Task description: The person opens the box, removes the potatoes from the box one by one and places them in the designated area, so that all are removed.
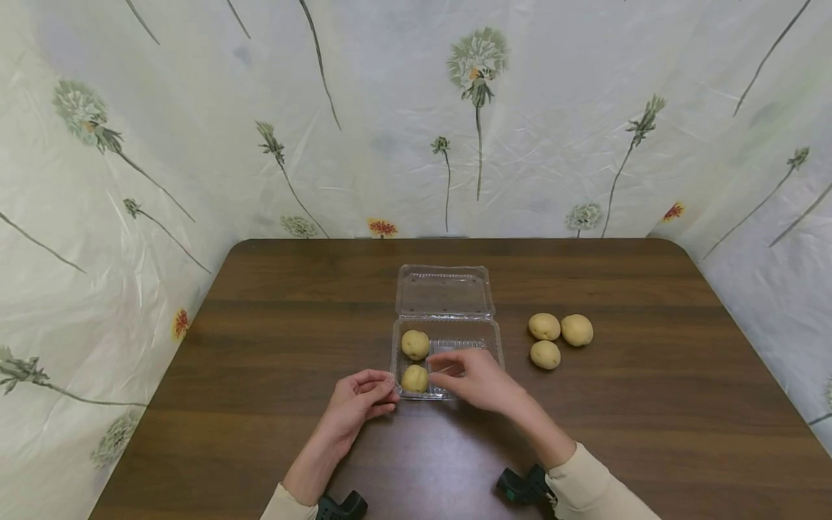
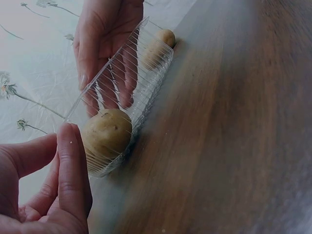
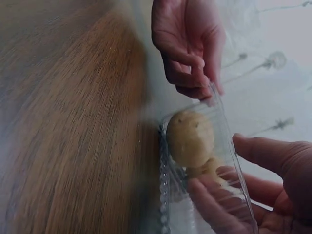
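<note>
Two potatoes point(image 1: 414, 345) sat at left inside clear plastic clamshell point(image 1: 464, 329), lid point(image 1: 445, 292) folded back, left hand point(image 1: 357, 401) pinched its near-left corner, right hand point(image 1: 479, 378) positioned over it, thumb and fingers parted, three loose potatoes point(image 1: 576, 330) lay rightward on wood-grain table point(image 1: 650, 412)

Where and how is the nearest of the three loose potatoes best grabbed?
The nearest loose potato is probably best gripped at its left and right sides, from above: it's rounded, and the other two potatoes sit behind, leaving those sides free.
</note>
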### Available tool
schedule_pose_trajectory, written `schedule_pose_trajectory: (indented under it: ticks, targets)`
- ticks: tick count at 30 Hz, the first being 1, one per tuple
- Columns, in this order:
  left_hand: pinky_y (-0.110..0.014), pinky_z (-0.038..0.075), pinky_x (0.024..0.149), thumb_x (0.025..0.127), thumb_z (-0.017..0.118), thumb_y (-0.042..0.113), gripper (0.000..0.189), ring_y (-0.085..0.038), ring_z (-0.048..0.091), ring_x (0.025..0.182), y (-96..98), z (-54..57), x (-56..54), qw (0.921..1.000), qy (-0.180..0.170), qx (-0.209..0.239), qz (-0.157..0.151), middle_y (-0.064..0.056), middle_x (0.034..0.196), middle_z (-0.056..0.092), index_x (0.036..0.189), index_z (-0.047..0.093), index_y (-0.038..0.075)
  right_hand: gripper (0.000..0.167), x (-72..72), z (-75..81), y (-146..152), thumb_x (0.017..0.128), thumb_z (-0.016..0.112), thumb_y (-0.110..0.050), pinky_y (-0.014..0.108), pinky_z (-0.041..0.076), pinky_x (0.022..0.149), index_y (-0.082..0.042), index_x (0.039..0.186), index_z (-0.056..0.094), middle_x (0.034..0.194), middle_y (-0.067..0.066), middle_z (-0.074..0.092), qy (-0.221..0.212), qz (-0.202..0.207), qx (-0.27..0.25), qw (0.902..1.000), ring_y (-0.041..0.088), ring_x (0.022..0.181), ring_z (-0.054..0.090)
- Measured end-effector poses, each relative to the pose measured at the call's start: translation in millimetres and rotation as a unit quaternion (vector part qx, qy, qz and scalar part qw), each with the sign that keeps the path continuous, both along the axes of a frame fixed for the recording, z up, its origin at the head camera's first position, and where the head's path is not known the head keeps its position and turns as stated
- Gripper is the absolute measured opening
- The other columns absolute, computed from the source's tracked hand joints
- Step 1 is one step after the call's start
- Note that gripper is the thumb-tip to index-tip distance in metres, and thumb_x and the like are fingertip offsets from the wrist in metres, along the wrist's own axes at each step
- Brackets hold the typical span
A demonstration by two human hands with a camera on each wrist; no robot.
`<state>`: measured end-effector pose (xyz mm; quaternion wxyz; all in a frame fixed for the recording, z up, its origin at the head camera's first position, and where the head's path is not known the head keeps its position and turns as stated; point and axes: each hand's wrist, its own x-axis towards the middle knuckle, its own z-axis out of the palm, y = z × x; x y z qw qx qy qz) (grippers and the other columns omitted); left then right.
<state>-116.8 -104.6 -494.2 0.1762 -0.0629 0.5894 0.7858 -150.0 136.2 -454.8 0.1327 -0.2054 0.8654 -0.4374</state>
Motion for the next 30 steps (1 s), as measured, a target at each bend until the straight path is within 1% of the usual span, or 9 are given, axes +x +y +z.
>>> schedule_pose_trajectory:
  ticks: [7, 10, 14, 18, 26, 30]
  targets:
    - [-0.031, 0.058, 0.076, 0.092, 0.068, 0.006, 0.024, -0.017, 0.068, 0.081, 0.2, -1.5, -1.2, 1.0, 0.0, 0.002, 0.0, -0.01, 0.09, 0.068, 0.11, 0.061, -0.008, 0.038, -5.7, -1.2, -10, 0.093, 0.068, -0.03, 0.035, 0.056, 0.08, -0.004, 0.12, 0.068, 0.112, 0.009, 0.07, -0.007, 0.001, 0.016, 0.9998, 0.022, 0.095, 0.068]
    - [-0.031, 0.058, 0.075, 0.093, 0.067, 0.006, 0.023, -0.017, 0.068, 0.081, 0.5, -1.6, -1.5, 1.0, 0.001, 0.001, -0.001, -0.01, 0.09, 0.068, 0.11, 0.061, -0.008, 0.038, -8.4, -4.1, -14, 0.092, 0.069, -0.031, 0.033, 0.056, 0.079, -0.003, 0.119, 0.068, 0.112, 0.009, 0.07, -0.008, 0.004, 0.018, 0.9998, 0.021, 0.094, 0.068]
    - [-0.031, 0.058, 0.075, 0.093, 0.067, 0.006, 0.024, -0.017, 0.068, 0.081, 0.5, -1.4, -1.5, 1.0, 0.001, 0.002, 0.0, -0.01, 0.09, 0.068, 0.111, 0.061, -0.009, 0.038, -10.8, -6.6, -17, 0.091, 0.071, -0.029, 0.03, 0.056, 0.074, -0.003, 0.119, 0.068, 0.109, 0.009, 0.071, -0.006, 0.008, 0.019, 0.9998, 0.02, 0.091, 0.069]
    - [-0.031, 0.058, 0.075, 0.093, 0.068, 0.006, 0.025, -0.017, 0.068, 0.081, 0.1, -1.1, -1.2, 1.0, -0.001, 0.003, -0.001, -0.01, 0.091, 0.068, 0.111, 0.061, -0.009, 0.039, -11.7, -7.1, -20, 0.09, 0.072, -0.027, 0.029, 0.056, 0.071, -0.003, 0.12, 0.068, 0.105, 0.008, 0.071, -0.009, 0.008, 0.023, 0.9997, 0.019, 0.089, 0.069]
    - [-0.032, 0.058, 0.076, 0.093, 0.067, 0.005, 0.024, -0.018, 0.068, 0.081, -0.7, -1.0, -0.2, 1.0, 0.002, 0.004, -0.001, -0.01, 0.091, 0.068, 0.111, 0.061, -0.009, 0.041, -13.3, -8.2, -23, 0.087, 0.075, -0.032, 0.029, 0.054, 0.071, -0.004, 0.116, 0.07, 0.094, 0.0, 0.071, -0.01, 0.0, 0.038, 0.9992, 0.012, 0.084, 0.066]
    - [-0.032, 0.058, 0.076, 0.093, 0.067, 0.005, 0.023, -0.017, 0.068, 0.081, -0.6, -0.8, 0.0, 1.0, 0.001, 0.004, -0.001, -0.01, 0.091, 0.068, 0.11, 0.061, -0.008, 0.042, -12.2, -8.0, -25, 0.084, 0.076, -0.035, 0.028, 0.054, 0.068, -0.004, 0.112, 0.072, 0.091, 0.001, 0.072, -0.007, -0.005, 0.044, 0.999, 0.011, 0.081, 0.066]
